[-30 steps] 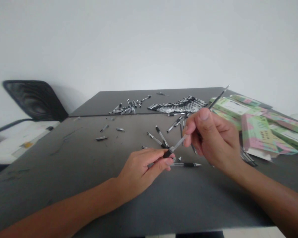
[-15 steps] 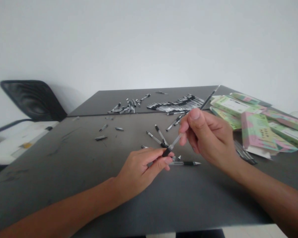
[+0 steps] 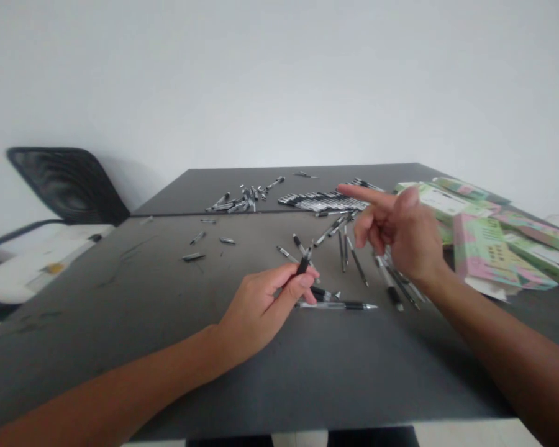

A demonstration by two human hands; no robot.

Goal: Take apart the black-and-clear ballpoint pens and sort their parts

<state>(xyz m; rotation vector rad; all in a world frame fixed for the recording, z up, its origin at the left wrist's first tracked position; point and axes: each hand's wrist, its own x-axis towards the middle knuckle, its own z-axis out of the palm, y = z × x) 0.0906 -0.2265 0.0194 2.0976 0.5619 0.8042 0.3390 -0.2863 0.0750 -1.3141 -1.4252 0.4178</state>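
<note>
A left hand (image 3: 258,307) grips a black pen part (image 3: 303,266), with a whole pen (image 3: 338,305) lying just beside its fingertips on the dark desk (image 3: 135,366). The empty right hand (image 3: 400,233) hangs open, index finger extended, above scattered pens (image 3: 390,280).

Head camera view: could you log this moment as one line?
left hand: holds pen | right hand: empty, pointing | table: scattered pens
</note>
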